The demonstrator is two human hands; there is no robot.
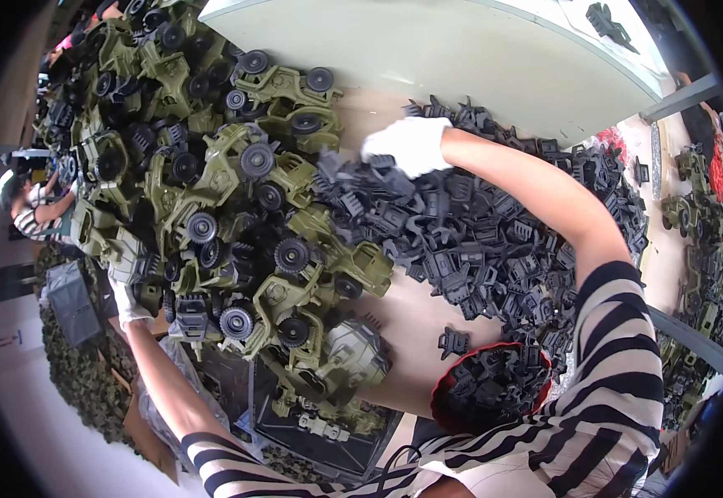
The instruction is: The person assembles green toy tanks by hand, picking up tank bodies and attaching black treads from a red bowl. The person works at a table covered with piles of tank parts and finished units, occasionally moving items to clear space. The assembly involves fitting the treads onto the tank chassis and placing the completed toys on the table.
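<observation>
My left hand [129, 300], in a white glove, grips a green toy military vehicle [131, 259] at the left edge of a large heap; part of its fingers is hidden behind the toy. Far from me, my right hand [411, 146], also gloved in white, reaches over a pile of small black plastic parts [461, 249]. Dark parts lie right at its fingertips, some smeared by motion, and whether the fingers hold one is not clear. Between the hands spread many green toy vehicles [228, 170] with black wheels, jumbled on top of each other.
A red-rimmed basket [438, 398] of black parts stands close to my body. A pale raised panel [511, 70] borders the far side. More green toys [689, 224] lie beyond a metal rail at the right. Another person [37, 203] works at the far left. A dark crate [328, 448] stands below.
</observation>
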